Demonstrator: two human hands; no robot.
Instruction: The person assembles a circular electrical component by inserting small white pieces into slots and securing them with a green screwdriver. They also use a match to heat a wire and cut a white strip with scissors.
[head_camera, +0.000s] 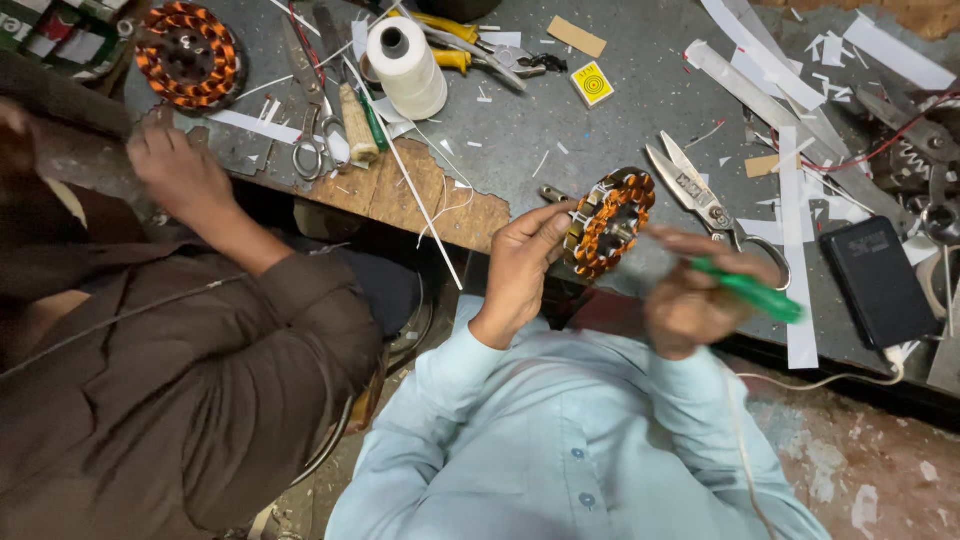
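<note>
Left hand grips stator; right hand, blurred, holds green tool.

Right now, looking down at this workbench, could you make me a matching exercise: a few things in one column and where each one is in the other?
Things:
1. Wound stator
2. Green-handled tool
3. White thread spool
4. Black box

Places:
A. Upright at the far side of the bench
B. Flat by the bench's right edge
C. In the left hand
D. In the right hand, blurred

Pairs: 1-C, 2-D, 3-A, 4-B
</note>
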